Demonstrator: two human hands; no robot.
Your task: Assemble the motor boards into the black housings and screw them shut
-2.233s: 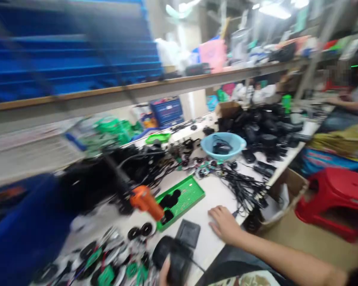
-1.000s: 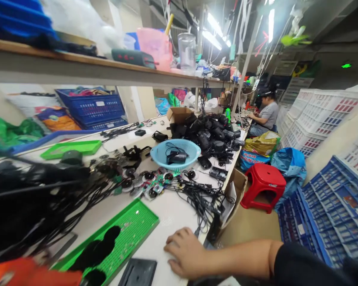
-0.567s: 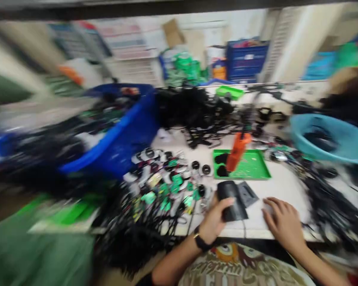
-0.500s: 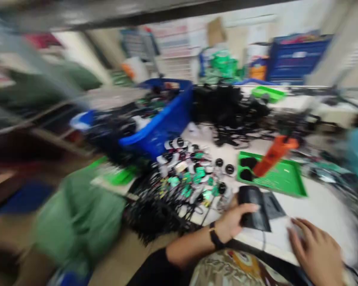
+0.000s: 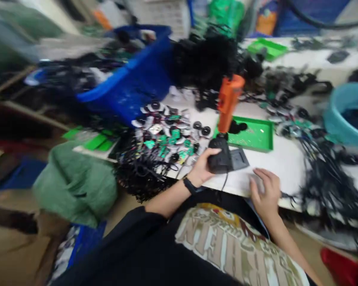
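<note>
Fingers of the left hand (image 5: 200, 169) are clenched around a black plastic housing (image 5: 222, 158), thumb side toward me, a thin black cable (image 5: 225, 183) dropping from it past the bench edge. From my remote seat, that grip looks firm. The right hand (image 5: 265, 192) is released, its fingers loosely curved and resting on the white workbench (image 5: 282, 171), holding nothing.

Using the green perforated tray (image 5: 252, 135) as my landmark, the housing sits just off its near corner, directly above a flat dark square plate (image 5: 240, 159). An orange-handled tool (image 5: 228, 103), blurred, stands tilted at the tray's far left corner. Left of the tray lie round black-and-white parts with small green circuit boards (image 5: 167, 133), and beyond them is a blue plastic crate (image 5: 128, 77). Tangled black cables (image 5: 325, 182) spread to the tray's right.

Since the last frames, my view has swung left and down, pushing the light-blue basin (image 5: 347, 115) to the right edge, while the left hand keeps its hold on the housing.
</note>
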